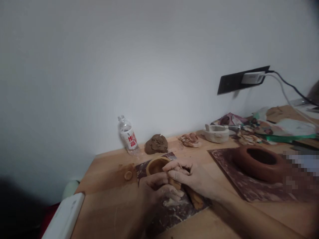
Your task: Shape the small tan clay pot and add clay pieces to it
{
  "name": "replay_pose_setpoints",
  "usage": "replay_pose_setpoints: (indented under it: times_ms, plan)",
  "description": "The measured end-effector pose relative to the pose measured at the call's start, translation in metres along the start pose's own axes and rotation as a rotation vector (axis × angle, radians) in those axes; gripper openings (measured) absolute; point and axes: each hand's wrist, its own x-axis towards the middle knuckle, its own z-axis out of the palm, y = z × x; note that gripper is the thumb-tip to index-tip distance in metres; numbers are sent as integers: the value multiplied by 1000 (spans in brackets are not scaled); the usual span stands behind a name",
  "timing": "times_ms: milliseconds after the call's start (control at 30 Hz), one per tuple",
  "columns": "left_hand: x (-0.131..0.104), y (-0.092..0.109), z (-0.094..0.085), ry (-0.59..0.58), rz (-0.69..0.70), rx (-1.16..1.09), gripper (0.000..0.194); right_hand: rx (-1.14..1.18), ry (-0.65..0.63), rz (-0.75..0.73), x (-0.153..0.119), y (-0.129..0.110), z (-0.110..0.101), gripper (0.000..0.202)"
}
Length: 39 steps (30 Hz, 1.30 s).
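A small round tan clay bowl (151, 168) stands on a dark, clay-smeared board (171, 217), its right side partly hidden by my fingers. My left hand (159, 192) is closed, thumb and fingers around a piece of tan clay (175, 184) just in front of the bowl. Over the same spot, my right hand (190, 176) is closed too, thumb and forefinger brought together close to the bowl's rim. What sits between those fingertips is too small to make out. Beneath the right wrist lies a long yellowish-brown piece (196, 200), partly covered.
Along the wall stand a plastic bottle (128, 136), a brown clay lump (156, 144), clay scraps (190, 140) and a whitish clay dish (216, 133). A large reddish clay vessel (245, 167) rests on another board (224, 162) at right. A small clay disc (128, 175) lies left.
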Motion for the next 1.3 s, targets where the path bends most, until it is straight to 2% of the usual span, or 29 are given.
replay_pose_setpoints:
  times_ms: [267,400,567,733,900,1000,1133,1300]
  plan:
    - [-2,1,-1,-27,51,44,9,35,-17,45,1,-2,1,32]
    - [-2,0,0,11,49,60,5,29,-6,36,1,-4,1,30]
    - [-2,0,0,21,45,31,14,97,-19,58,0,-3,1,30]
    - [-3,1,0,31,41,-39,13,211,-7,34,1,2,0,36]
    - [0,-3,-1,30,48,-21,7,137,-4,68,0,2,0,38]
    - [0,-7,-1,81,52,-81,20,154,-8,75,0,2,0,40]
    - [1,-9,-3,213,120,-203,41,130,38,60,0,1,-3,36]
    - [4,-6,-6,359,212,-249,40,27,58,12,1,-1,-3,22]
